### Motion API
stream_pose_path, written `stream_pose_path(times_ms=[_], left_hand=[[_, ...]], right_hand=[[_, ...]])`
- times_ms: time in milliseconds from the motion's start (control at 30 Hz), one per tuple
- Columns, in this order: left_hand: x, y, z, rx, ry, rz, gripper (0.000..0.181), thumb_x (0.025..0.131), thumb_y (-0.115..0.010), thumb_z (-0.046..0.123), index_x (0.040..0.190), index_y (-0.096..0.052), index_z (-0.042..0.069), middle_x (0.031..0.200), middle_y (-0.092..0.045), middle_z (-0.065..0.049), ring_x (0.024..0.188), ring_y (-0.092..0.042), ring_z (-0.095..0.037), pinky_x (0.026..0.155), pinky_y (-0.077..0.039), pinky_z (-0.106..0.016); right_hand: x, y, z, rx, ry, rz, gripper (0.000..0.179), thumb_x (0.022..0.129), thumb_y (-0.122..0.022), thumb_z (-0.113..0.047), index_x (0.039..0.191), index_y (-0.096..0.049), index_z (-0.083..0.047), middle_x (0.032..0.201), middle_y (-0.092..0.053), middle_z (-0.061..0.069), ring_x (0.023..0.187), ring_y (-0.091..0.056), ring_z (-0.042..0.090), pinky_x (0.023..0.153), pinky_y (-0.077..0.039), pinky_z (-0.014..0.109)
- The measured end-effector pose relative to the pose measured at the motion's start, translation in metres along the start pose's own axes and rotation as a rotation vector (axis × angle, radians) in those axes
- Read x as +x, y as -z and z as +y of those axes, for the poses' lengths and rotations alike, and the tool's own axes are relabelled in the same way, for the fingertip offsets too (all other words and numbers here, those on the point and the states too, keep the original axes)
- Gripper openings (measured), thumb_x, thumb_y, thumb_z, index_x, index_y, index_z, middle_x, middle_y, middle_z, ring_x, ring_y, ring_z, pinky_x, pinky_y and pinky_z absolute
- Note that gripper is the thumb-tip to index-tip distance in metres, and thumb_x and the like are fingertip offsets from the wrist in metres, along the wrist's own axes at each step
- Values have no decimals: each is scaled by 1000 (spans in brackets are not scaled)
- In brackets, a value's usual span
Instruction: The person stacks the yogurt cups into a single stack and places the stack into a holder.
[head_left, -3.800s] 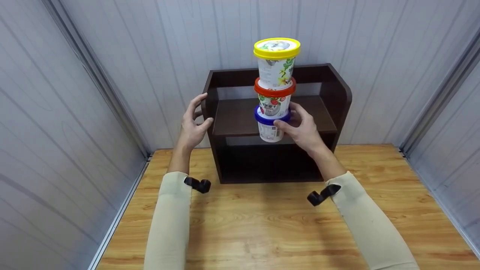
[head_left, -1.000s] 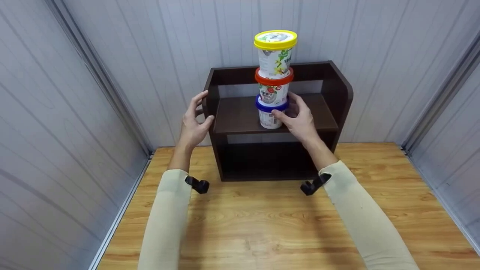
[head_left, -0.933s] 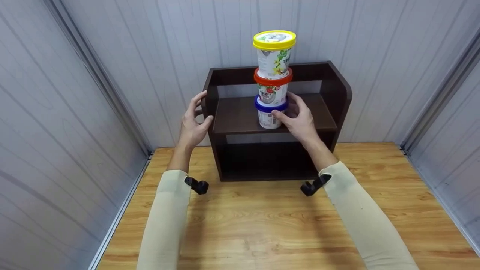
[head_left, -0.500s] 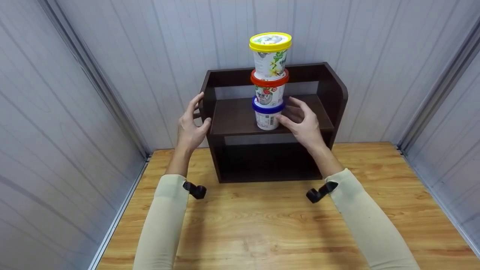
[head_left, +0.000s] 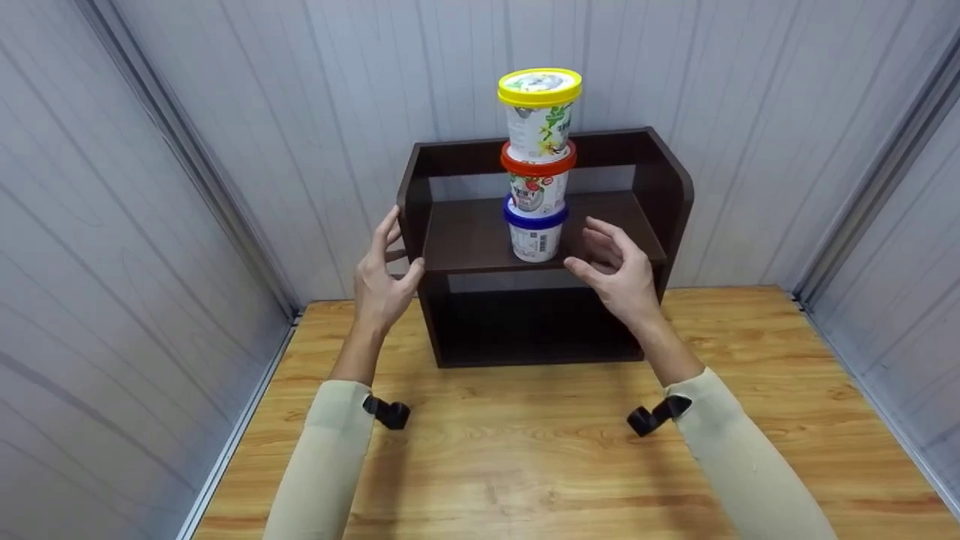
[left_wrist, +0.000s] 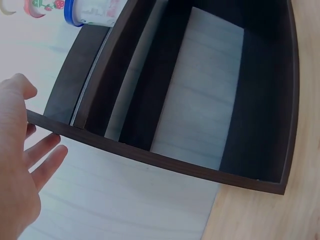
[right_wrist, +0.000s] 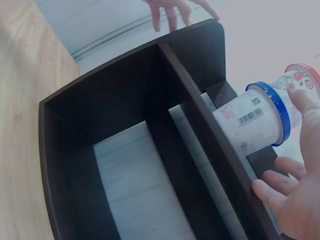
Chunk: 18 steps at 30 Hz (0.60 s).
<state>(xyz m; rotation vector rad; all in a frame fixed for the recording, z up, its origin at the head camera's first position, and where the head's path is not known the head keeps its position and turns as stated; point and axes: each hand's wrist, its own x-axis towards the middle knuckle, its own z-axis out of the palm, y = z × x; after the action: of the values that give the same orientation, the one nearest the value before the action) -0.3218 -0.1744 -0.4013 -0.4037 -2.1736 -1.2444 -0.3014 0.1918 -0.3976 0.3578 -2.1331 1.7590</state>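
Three white paper tubs stand stacked on the upper board of a dark brown shelf unit (head_left: 480, 234). At the bottom is the blue-lidded tub (head_left: 534, 241), above it the red-lidded tub (head_left: 538, 192), and on top the yellow-lidded tub (head_left: 538, 129). My right hand (head_left: 619, 277) is just right of the bottom tub, fingers loosely bent and apart from it in the head view. At the unit's left side panel (left_wrist: 165, 162), my left hand (head_left: 384, 281) has fingertips at the outer edge and the thumb near the front edge, fingers spread.
The unit stands on a wood-grain surface (head_left: 480, 450) against a pale panelled wall (head_left: 360, 90). Similar side walls rise at left and right. Below the upper board is an open lower compartment (head_left: 536, 322). A black camera mount sits on each wrist.
The right hand lowered the stacked tubs onto the upper board, then let go of the bottom tub and drew back to the right. The left hand slid slightly down the side panel.
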Motion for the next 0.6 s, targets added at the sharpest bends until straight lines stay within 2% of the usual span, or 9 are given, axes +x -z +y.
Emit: stream_pose_path(times_ms=[200, 400, 467, 600], left_hand=[[-13, 0, -1, -13, -13, -9, 80, 99, -77, 13, 172, -46, 22, 166, -63, -17, 121, -81, -43, 87, -71, -59], [-31, 1, -1, -9, -11, -8, 79, 99, -78, 13, 171, -48, 23, 169, -61, -16, 125, -80, -42, 90, -70, -60], [-37, 0, -2, -13, -16, -4, 80, 99, -79, 12, 171, -48, 22, 170, -60, -15, 127, -79, -42, 90, -70, -60], [-51, -2, -3, -1, -11, -7, 81, 98, -81, 10, 171, -48, 20, 172, -58, -12, 132, -76, -41, 93, -68, -63]], right_hand=[[-14, 6, 7, 35, 14, 20, 73, 97, -87, -5, 164, -55, -4, 162, -63, 26, 153, -63, 37, 123, -52, 65], [-31, 10, 17, 16, 51, -27, 76, 97, -85, -2, 166, -53, -5, 168, -60, 22, 159, -57, 35, 125, -50, 66], [-37, 12, 21, 4, 59, -53, 78, 97, -85, -1, 167, -52, -7, 170, -58, 19, 161, -54, 33, 125, -52, 58], [-48, 16, 30, -13, 76, -102, 80, 97, -84, 0, 169, -50, -9, 174, -54, 15, 165, -49, 32, 121, -54, 29]])
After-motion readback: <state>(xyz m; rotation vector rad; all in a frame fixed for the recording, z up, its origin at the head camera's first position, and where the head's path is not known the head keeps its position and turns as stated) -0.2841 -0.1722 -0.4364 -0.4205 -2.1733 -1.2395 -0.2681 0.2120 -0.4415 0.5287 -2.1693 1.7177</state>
